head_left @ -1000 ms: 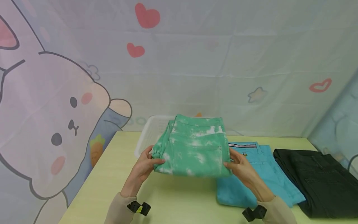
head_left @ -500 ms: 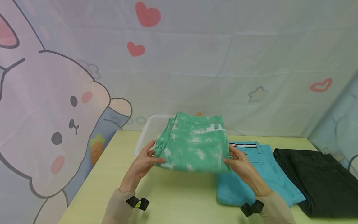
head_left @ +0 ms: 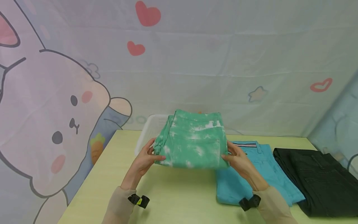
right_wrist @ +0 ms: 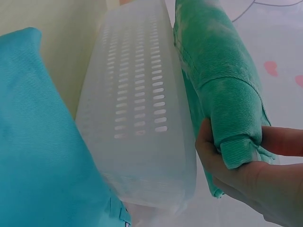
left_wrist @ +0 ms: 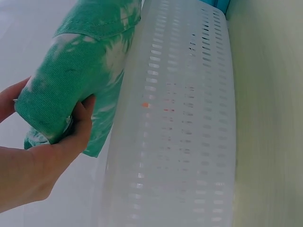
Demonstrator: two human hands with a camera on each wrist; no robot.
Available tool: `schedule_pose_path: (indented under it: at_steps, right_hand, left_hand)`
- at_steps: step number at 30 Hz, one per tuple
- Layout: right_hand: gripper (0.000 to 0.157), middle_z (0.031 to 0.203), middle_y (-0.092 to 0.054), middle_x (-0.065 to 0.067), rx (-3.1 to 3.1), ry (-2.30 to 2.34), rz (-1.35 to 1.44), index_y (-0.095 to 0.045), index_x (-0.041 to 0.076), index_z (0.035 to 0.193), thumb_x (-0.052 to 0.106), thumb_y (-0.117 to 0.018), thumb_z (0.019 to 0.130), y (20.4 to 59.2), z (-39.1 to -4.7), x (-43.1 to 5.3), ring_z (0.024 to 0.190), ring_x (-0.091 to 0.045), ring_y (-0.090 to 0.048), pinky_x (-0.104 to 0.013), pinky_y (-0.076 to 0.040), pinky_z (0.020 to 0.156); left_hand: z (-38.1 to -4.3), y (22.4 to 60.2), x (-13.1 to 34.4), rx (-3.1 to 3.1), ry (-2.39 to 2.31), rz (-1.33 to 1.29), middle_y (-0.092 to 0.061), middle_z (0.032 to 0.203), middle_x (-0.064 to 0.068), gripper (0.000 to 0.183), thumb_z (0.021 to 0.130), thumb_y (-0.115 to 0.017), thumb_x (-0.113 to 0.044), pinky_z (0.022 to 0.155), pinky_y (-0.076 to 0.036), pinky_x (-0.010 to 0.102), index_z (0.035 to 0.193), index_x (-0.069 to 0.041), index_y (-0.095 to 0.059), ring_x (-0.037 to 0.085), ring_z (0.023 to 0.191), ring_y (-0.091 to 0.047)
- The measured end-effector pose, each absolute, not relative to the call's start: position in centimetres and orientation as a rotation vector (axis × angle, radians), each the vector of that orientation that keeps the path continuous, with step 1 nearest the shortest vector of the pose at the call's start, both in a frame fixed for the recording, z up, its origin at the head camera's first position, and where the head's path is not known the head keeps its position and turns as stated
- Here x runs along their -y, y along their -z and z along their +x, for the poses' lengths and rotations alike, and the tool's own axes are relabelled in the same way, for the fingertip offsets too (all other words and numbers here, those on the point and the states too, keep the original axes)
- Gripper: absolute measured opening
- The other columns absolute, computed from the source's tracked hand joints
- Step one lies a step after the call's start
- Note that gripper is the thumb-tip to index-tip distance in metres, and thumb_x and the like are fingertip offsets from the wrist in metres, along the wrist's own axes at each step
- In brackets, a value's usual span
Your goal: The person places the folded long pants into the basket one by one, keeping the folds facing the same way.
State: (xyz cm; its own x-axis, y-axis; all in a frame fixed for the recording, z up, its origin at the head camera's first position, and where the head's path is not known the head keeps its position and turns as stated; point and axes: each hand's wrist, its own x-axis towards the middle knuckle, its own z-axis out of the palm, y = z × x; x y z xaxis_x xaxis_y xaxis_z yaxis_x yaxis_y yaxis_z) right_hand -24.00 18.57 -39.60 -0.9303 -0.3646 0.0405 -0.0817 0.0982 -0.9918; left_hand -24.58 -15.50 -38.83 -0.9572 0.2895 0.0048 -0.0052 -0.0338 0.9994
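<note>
Folded green-and-white tie-dye jeans [head_left: 195, 140] are held up off the table between both hands. My left hand [head_left: 144, 160] pinches their left edge, thumb on the near face and fingers behind. On the opposite edge my right hand [head_left: 241, 163] grips in the same way. Behind and below the jeans stands a white perforated plastic basket [head_left: 148, 130], mostly hidden by them in the head view. Both wrist views show the basket's slotted wall [left_wrist: 175, 118] beside the raised jeans [right_wrist: 227, 90]. What lies inside the basket cannot be seen.
Folded light-blue trousers [head_left: 260, 180] with a striped waistband lie on the pale yellow table [head_left: 173, 199], right of centre. Folded black jeans [head_left: 324, 183] are at the far right, touching the blue pair. A printed curtain [head_left: 195, 62] hangs behind the table.
Both hands have lifted the green jeans a little higher and farther from me, towards the basket. The blue trousers and black jeans have stayed in place.
</note>
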Motion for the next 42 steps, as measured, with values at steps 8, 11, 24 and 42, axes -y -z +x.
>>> schedule_pose_path:
  at_steps: [8, 11, 24, 42]
  right_hand:
    - [0.074, 0.146, -0.019, -0.017, -2.134, 1.939, -0.471, -0.005, 0.014, 0.145, 0.011, -0.052, 0.089, 39.5, -24.8, -18.4, 0.106, 0.001, -0.047, -0.035, -0.046, 0.087]
    - [0.072, 0.146, -0.020, -0.017, -2.129, 1.940, -0.465, -0.005, 0.014, 0.145, 0.009, -0.051, 0.089, 39.4, -24.9, -18.3, 0.109, -0.002, -0.047, -0.035, -0.047, 0.087]
    - [0.071, 0.146, -0.018, -0.018, -2.147, 1.926, -0.440, -0.005, 0.013, 0.145, 0.007, -0.049, 0.090, 38.8, -25.7, -17.9, 0.126, -0.030, -0.034, -0.034, -0.046, 0.088]
    - [0.070, 0.148, -0.013, -0.019, -2.116, 1.951, -0.400, -0.003, 0.010, 0.145, 0.000, -0.045, 0.090, 39.0, -26.8, -17.4, 0.130, -0.038, -0.025, -0.039, -0.044, 0.089]
  left_hand:
    - [-25.0, 38.9, 15.6, -2.028, -2.099, 0.295, -0.036, 0.132, 0.013, 0.072, 0.079, -0.058, 0.007, 0.084, -0.045, 0.029, 0.138, -0.015, -0.025, 0.017, 0.108, -0.046]
    - [-25.1, 38.8, 15.7, -2.008, -2.112, 0.282, -0.032, 0.136, 0.014, 0.073, 0.080, -0.056, 0.008, 0.086, -0.044, 0.029, 0.140, -0.015, -0.023, 0.021, 0.114, -0.043]
    - [-25.7, 38.9, 15.7, -1.962, -2.171, 0.215, -0.018, 0.146, 0.014, 0.085, 0.080, -0.054, 0.010, 0.104, -0.030, 0.048, 0.145, -0.015, -0.005, 0.031, 0.134, -0.023]
    - [-26.7, 39.2, 16.0, -1.923, -2.200, 0.202, -0.016, 0.148, 0.012, 0.083, 0.080, -0.053, 0.011, 0.104, -0.030, 0.048, 0.144, -0.017, -0.010, 0.031, 0.134, -0.021]
